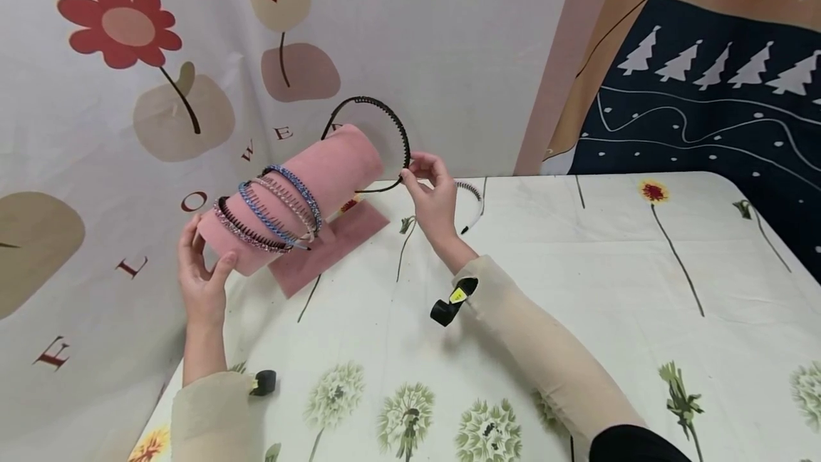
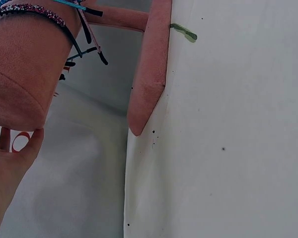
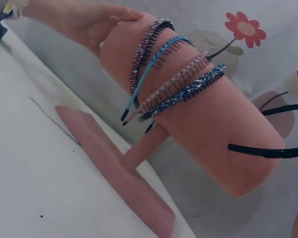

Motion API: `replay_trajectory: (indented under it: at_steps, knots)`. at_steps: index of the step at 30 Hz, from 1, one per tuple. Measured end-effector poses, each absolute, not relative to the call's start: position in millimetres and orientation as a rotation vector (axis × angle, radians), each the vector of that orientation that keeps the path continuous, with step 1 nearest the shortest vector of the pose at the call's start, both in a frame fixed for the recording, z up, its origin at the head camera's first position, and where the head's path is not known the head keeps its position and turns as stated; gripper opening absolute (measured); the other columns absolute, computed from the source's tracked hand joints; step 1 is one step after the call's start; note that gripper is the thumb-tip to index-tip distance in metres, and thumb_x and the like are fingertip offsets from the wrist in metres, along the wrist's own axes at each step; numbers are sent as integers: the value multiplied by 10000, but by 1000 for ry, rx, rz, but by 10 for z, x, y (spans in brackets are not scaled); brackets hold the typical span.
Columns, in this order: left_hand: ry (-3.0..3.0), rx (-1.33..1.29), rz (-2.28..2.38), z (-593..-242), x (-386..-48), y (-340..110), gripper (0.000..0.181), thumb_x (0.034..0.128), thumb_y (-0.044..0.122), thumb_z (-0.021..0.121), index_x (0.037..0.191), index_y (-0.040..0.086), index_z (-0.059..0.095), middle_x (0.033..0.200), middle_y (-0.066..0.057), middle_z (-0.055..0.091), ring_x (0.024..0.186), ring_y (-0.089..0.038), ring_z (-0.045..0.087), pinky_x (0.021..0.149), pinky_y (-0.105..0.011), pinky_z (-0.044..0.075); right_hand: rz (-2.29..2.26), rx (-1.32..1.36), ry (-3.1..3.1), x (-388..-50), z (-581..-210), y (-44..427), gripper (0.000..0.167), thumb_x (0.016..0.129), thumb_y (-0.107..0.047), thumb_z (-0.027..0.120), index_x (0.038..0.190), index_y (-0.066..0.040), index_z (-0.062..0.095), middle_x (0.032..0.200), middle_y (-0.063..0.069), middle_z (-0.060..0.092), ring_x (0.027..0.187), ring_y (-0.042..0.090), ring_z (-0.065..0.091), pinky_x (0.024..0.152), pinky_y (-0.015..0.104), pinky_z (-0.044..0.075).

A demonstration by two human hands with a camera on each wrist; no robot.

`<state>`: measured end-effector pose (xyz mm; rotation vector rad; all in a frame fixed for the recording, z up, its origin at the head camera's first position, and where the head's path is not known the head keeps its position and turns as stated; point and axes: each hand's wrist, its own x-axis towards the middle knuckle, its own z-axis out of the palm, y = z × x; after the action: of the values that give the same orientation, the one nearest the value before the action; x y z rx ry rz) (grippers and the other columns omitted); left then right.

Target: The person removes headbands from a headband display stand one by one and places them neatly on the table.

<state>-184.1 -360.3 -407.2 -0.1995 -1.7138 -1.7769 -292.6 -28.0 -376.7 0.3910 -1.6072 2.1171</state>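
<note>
A pink padded headband stand (image 1: 340, 155), a thick roll on a post and flat base (image 1: 340, 241), is on the table at the left. Around the roll sit several glittery headbands (image 1: 282, 198), blue, pink and dark. My left hand (image 1: 204, 280) holds the roll's near-left end, thumb and fingers on its rim. In my right hand (image 1: 432, 198), thumb and fingers pinch a black toothed headband (image 1: 405, 135) at one side; its loop stands around the roll's far right end. In the right wrist view one tip of the black headband (image 3: 258, 150) crosses in front of the roll.
Behind my right hand a white headband (image 1: 476, 207) lies on the table. The flower-printed tablecloth (image 1: 545, 234) stretches to the right. A pale printed curtain (image 1: 436, 34) hangs close behind the stand, and a dark tree-patterned cloth (image 1: 693, 120) at the right back.
</note>
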Motion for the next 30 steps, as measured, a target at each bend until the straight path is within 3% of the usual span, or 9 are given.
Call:
replay_trajectory:
  at_steps: [5,30]
  knots:
    - [-1712,-214,-1769,-4081,-1849,-3610,692,855,-28,672,1484,122,427,1520,-54,447,1413,-211,354,936,-149,496,2132,352,-1575,-2952,-3738,-204,286,908,54,636,1183,105,574,951,-5,585,842,42,604,794,230,592]
    - [-1749,-147,-1749,-4040,-1822,-3586,692,854,-21,666,1483,151,433,1524,-31,447,1426,-206,340,944,-149,485,2115,271,-1653,-2948,-3725,226,283,931,17,631,1187,115,561,941,-63,584,847,45,614,789,196,576]
